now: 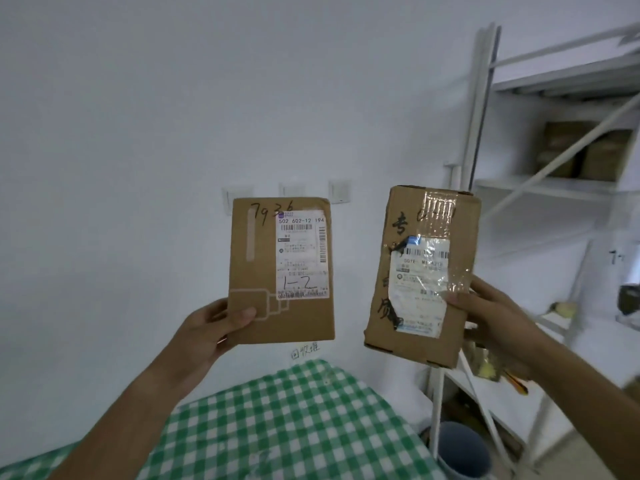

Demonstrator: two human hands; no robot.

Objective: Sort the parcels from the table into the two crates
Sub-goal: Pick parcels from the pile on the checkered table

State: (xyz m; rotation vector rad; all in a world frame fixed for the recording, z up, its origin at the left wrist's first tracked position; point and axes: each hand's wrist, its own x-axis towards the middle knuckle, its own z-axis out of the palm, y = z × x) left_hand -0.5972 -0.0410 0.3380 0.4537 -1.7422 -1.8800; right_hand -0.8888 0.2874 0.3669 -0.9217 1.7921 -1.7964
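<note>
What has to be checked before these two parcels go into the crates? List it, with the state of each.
1. Left hand grips the flat brown cardboard parcel at its lower corner: ok.
2. Right hand grips the taped, worn brown cardboard parcel at its side edge: ok.
3. White shipping label on the flat parcel faces the camera, handwritten 1-2 legible: ok.
4. Torn white label on the taped parcel legible: not ok, glare and tears.
5. Crates in view: not ok, neither shows.
6. Parcels apart, not touching: ok.
</note>
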